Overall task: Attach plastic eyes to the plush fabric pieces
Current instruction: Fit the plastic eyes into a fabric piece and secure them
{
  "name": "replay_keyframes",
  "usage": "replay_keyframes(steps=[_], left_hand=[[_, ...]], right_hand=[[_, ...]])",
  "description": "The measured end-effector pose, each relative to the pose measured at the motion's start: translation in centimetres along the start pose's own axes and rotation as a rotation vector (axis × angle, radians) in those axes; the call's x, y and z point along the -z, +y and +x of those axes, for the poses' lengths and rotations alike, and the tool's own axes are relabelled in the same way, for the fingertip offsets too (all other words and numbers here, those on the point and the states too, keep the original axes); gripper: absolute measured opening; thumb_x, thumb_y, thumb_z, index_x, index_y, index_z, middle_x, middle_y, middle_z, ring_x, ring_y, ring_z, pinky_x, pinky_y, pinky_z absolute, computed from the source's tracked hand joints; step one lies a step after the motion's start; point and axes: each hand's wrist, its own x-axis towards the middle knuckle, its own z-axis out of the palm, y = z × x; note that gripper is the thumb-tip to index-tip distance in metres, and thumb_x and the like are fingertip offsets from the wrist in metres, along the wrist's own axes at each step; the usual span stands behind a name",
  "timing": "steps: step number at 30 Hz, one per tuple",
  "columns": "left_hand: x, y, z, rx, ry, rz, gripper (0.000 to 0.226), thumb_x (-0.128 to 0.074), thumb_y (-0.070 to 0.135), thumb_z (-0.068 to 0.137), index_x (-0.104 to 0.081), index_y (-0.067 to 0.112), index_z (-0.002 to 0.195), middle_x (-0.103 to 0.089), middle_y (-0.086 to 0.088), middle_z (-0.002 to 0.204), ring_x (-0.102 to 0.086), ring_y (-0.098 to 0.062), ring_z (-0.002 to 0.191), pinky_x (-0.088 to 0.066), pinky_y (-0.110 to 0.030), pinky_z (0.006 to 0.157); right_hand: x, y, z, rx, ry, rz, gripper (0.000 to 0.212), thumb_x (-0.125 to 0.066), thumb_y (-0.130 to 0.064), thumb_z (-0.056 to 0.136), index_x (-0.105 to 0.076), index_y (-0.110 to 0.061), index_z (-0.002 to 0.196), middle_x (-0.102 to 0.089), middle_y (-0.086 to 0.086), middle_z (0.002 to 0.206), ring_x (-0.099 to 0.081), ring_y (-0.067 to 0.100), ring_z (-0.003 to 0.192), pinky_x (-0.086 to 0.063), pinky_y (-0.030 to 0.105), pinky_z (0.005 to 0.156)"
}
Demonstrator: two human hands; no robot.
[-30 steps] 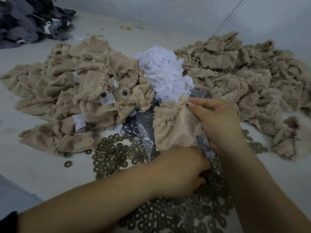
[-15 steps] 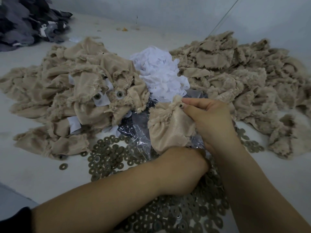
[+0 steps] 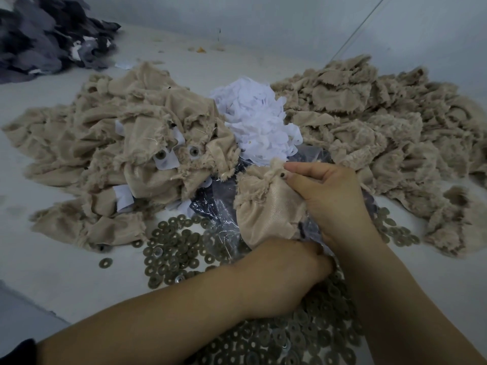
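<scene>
Head view. Right hand (image 3: 329,198) pinches a tan plush piece (image 3: 266,206) at centre, a small dark plastic eye (image 3: 283,175) at its fingertips. Left hand (image 3: 284,272), at 6 o'clock below the piece, is curled knuckles-up; whether it grips anything cannot be told. Washers (image 3: 179,246) are scattered on the tabletop (image 3: 52,272). Tan fabric heaps at 9 o'clock (image 3: 105,143) and 3 o'clock (image 3: 395,127).

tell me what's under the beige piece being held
A crinkled clear plastic bag with dark contents lies under the beige piece, ringed by washers. The left hand covers the piece's lower edge, hiding its fingers.
</scene>
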Motion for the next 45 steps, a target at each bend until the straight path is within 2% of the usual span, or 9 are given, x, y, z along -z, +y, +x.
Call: replay_keyframes(steps=[3, 6, 11, 15, 20, 23, 29, 39, 45], left_hand=[[1.0, -0.2, -0.5, 0.030, 0.059, -0.168, 0.006, -0.062, 0.003, 0.086, -0.066, 0.005, 0.090, -0.062, -0.011, 0.093, -0.058, -0.026, 0.084, -0.049, -0.040, 0.072], [3.1, -1.0, -1.0, 0.119, 0.340, -0.371, 0.008, -0.073, 0.002, 0.079, -0.075, 0.007, 0.084, -0.068, -0.004, 0.086, -0.059, -0.010, 0.081, -0.048, -0.023, 0.076], [5.3, -3.3, -1.2, 0.294, 0.839, -0.106, 0.006, -0.074, 0.000, 0.082, -0.073, 0.006, 0.083, -0.068, -0.004, 0.084, -0.061, -0.013, 0.080, -0.047, -0.019, 0.075], [4.4, -4.6, -1.4, 0.353, 0.839, 0.068, 0.004, -0.069, -0.003, 0.085, -0.070, 0.000, 0.084, -0.068, -0.011, 0.086, -0.063, -0.025, 0.079, -0.048, -0.034, 0.071], [3.6, -4.7, -1.7, 0.312, 0.909, 0.009, 0.011, -0.072, -0.003, 0.083, -0.076, 0.004, 0.091, -0.072, -0.006, 0.091, -0.064, -0.013, 0.088, -0.047, -0.014, 0.086], [3.8, -4.6, -2.0, 0.371, 0.902, -0.177, 0.013, -0.075, 0.000, 0.081, -0.078, 0.008, 0.090, -0.072, 0.000, 0.093, -0.063, -0.004, 0.090, -0.046, -0.009, 0.085], [5.4, -5.3, -2.2, 0.504, 0.845, -0.671, 0.031, -0.085, 0.001, 0.069, -0.077, 0.023, 0.088, -0.071, 0.001, 0.081, -0.068, -0.012, 0.075, -0.057, -0.028, 0.071], [5.5, -5.5, -2.2, 0.361, 0.793, -0.201, 0.011, -0.082, 0.007, 0.075, -0.079, 0.007, 0.086, -0.071, -0.003, 0.080, -0.065, -0.011, 0.072, -0.051, -0.014, 0.069], [5.4, -5.6, -2.0, 0.350, 0.743, -0.188, 0.009, -0.081, 0.009, 0.074, -0.079, 0.003, 0.082, -0.072, -0.008, 0.078, -0.066, -0.018, 0.073, -0.051, -0.025, 0.070]], right_hand=[[-0.1, -0.2, -0.2, -0.002, 0.002, -0.009, 0.017, -0.079, -0.012, 0.084, -0.077, -0.029, 0.085, -0.078, -0.001, 0.096, -0.073, 0.006, 0.093, -0.060, 0.026, 0.085], [-0.3, -0.4, -0.3, 0.003, 0.015, -0.051, 0.018, -0.079, -0.012, 0.084, -0.078, -0.029, 0.083, -0.079, 0.000, 0.091, -0.074, 0.008, 0.088, -0.059, 0.028, 0.083], [-0.9, -0.8, -1.0, -0.012, -0.059, -0.054, 0.014, -0.077, -0.009, 0.084, -0.081, -0.019, 0.092, -0.079, 0.002, 0.080, -0.076, 0.022, 0.082, -0.063, 0.043, 0.079], [-1.6, -1.2, -1.8, 0.028, -0.100, -0.052, 0.022, -0.076, -0.008, 0.085, -0.079, -0.030, 0.084, -0.078, -0.007, 0.078, -0.076, 0.012, 0.081, -0.062, 0.031, 0.075], [-1.5, -1.1, -1.9, -0.002, -0.046, -0.025, 0.015, -0.074, -0.005, 0.085, -0.081, -0.015, 0.092, -0.079, 0.000, 0.080, -0.075, 0.027, 0.085, -0.061, 0.046, 0.082], [-1.6, -1.2, -1.8, -0.027, -0.032, -0.018, 0.013, -0.077, -0.008, 0.083, -0.082, -0.017, 0.091, -0.079, 0.000, 0.083, -0.076, 0.021, 0.086, -0.061, 0.047, 0.085], [-1.5, -1.1, -1.8, -0.032, -0.063, 0.023, 0.012, -0.078, -0.008, 0.084, -0.081, -0.014, 0.095, -0.079, 0.004, 0.088, -0.076, 0.017, 0.089, -0.060, 0.042, 0.086], [-1.5, -1.2, -2.2, -0.010, -0.125, 0.115, 0.011, -0.072, -0.006, 0.088, -0.079, -0.007, 0.096, -0.079, 0.005, 0.090, -0.075, 0.018, 0.092, -0.060, 0.037, 0.087], [-2.0, -0.7, -2.2, -0.094, -0.164, 0.297, 0.012, -0.063, 0.002, 0.091, -0.075, 0.001, 0.095, -0.078, 0.015, 0.093, -0.075, 0.024, 0.095, -0.060, 0.029, 0.081]])
